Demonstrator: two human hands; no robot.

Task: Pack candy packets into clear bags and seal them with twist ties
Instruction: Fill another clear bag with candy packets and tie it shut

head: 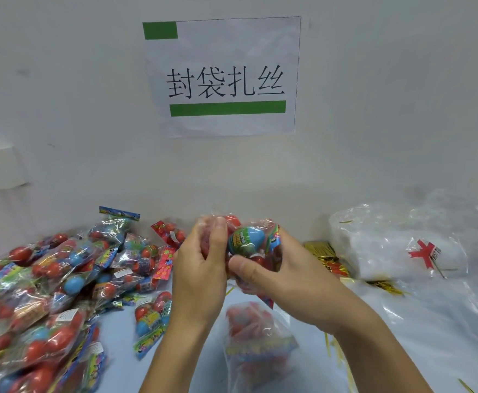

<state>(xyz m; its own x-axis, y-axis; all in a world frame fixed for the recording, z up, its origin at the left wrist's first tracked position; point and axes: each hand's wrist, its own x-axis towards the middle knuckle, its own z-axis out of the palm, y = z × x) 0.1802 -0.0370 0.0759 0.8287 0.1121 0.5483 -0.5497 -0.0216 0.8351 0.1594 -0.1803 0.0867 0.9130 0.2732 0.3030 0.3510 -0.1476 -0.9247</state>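
Between both hands' fingers (218, 236): candy packet (249, 242) w/ clear bag, gripped.

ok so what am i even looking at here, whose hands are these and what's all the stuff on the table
There is no machine here. A person wears a camera on the head, so this single picture looks forward and down at their own two hands.

The left hand and the right hand together grip a clear bag with candy packets inside, raised above the table.

On the left lies a big pile of candy packets, red and blue. One more filled bag lies just below the hands. On the right are gold twist ties and a stack of empty clear bags.

The paper sign on the wall carries Chinese writing.
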